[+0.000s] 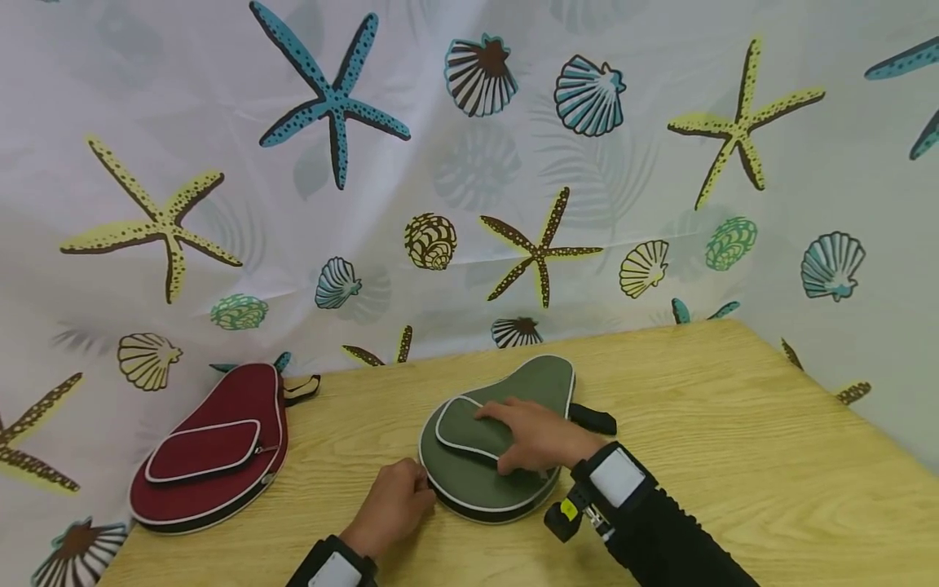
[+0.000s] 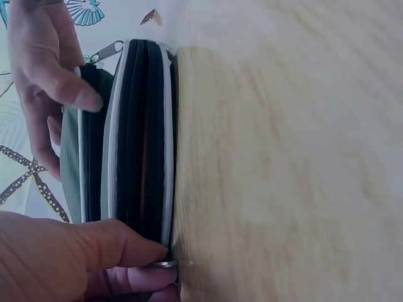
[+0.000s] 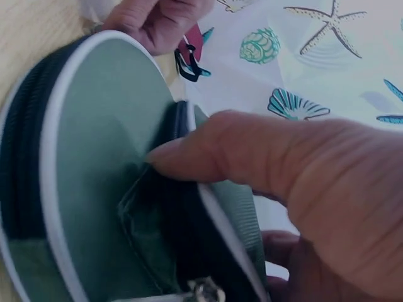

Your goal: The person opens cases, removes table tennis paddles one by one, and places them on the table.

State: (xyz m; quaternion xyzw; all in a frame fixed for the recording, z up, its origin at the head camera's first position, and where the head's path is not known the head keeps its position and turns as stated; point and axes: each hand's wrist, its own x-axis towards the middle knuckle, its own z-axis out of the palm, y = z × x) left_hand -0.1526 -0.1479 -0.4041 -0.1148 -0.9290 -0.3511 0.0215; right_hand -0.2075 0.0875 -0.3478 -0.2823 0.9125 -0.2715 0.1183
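A green table tennis paddle case (image 1: pixel 506 440) with white piping lies flat on the table, its narrow end pointing away. At its near left edge my left hand (image 1: pixel 396 497) pinches a metal zipper pull (image 2: pixel 165 264) between thumb and fingers. Beside that pull, the side zipper is parted and an orange-red sliver shows inside. My right hand (image 1: pixel 539 436) lies over the front pocket (image 1: pixel 469 428) and grips it, thumb on the near side and fingers across the top. In the right wrist view the pocket's mouth gapes under the thumb, near the pocket's own zipper pull (image 3: pixel 206 290).
A dark red paddle case (image 1: pixel 213 448) of the same shape lies at the table's left, a black loop (image 1: pixel 302 390) at its far end. A black strap (image 1: pixel 592 419) sticks out right of the green case. A shell-and-starfish patterned cloth (image 1: pixel 440 179) hangs behind the wooden table (image 1: pixel 734 440).
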